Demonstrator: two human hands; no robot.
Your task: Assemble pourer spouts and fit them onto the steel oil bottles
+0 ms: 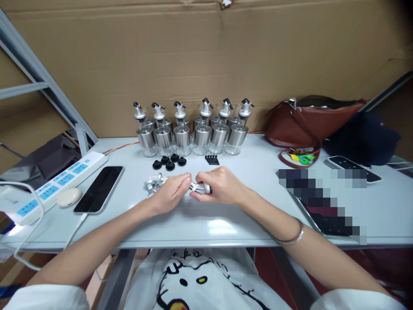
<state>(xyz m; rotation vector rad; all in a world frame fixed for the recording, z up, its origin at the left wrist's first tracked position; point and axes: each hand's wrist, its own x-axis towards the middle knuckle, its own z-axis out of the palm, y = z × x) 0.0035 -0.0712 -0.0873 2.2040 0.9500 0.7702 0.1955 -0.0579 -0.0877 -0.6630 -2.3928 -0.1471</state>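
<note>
Holding a silver pourer head (205,187) at frame centre in the closed grip of the right hand (223,185), probably to steady it, beside the left hand (172,192), with a grip too hidden to tell.

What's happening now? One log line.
right hand: holding silver pourer spout | left hand: beside it, grip unclear | black stoppers: in front of oil dispensers

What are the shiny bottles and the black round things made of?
The bottles look like glass, maybe clear plastic: see-through at top and bottom. Their sleeves look like brushed metal, with streaky shine. The black round things could be smooth rubber or plastic, with faint highlights.
</note>
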